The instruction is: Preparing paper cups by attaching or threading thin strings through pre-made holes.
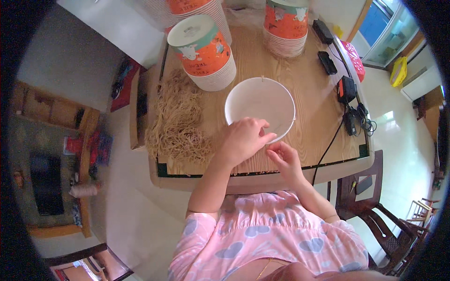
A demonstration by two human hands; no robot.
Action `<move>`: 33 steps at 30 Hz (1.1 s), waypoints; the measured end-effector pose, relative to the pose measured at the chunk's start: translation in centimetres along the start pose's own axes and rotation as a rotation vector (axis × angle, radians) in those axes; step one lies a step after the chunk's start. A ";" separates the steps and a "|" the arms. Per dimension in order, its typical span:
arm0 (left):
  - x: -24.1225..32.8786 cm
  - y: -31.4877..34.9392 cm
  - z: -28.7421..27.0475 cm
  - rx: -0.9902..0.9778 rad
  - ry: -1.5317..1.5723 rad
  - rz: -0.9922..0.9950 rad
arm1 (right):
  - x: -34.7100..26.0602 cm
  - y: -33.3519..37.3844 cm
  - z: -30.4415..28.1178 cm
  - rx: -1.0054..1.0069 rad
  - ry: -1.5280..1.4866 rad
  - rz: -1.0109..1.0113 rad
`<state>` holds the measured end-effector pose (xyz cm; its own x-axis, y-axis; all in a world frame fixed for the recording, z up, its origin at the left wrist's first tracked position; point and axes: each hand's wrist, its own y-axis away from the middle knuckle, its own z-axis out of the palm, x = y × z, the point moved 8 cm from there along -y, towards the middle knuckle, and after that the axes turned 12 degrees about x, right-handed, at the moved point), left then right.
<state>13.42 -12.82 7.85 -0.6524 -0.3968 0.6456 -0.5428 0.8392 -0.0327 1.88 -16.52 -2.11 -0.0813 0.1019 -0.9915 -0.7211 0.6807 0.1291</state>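
A white paper bucket (255, 100) stands on the table in front of me, its open mouth facing up. My left hand (246, 139) is closed at the bucket's near rim, fingertips reaching over the edge. Just outside that rim, my right hand (286, 160) has thumb and fingers pinched together. Whatever lies in that pinch is too small to make out. To the left of the bucket spreads a heap of tan strings (180, 122). Behind the heap rises a stack of nested orange, green and white paper buckets (204, 54), upside down.
More stacked buckets (287, 30) stand at the table's far side, beside clear plastic wrap. Black power adapters (346, 89) and tangled cables (361, 119) lie along the right edge, and one cable runs toward the near edge. A dark wooden chair (361, 199) is at lower right.
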 end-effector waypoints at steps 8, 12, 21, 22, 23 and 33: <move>-0.7 -1.0 1.3 -0.058 0.101 -0.008 | 4.0 -0.1 3.3 -0.154 -0.429 0.313; -1.0 -1.2 1.5 -0.018 0.090 -0.014 | 4.0 -0.2 4.0 -0.143 -0.444 0.357; -0.1 -0.7 0.3 0.070 0.268 -0.084 | 3.5 -0.8 5.6 -0.150 -0.614 0.368; -0.2 -0.3 0.3 0.072 0.267 -0.084 | 3.4 -0.8 5.4 -0.136 -0.607 0.352; 0.6 0.2 -1.2 0.215 0.284 0.076 | 3.3 -0.9 5.2 -0.121 -0.600 0.337; -2.9 9.0 1.6 0.252 0.498 0.027 | 1.6 -0.9 2.7 -0.078 -0.236 0.185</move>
<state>9.57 -4.66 4.51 -0.3724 -0.1019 0.9224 -0.6793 0.7072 -0.1961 4.30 -15.01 -3.80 -0.0607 0.3907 -0.9185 -0.7606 0.5778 0.2961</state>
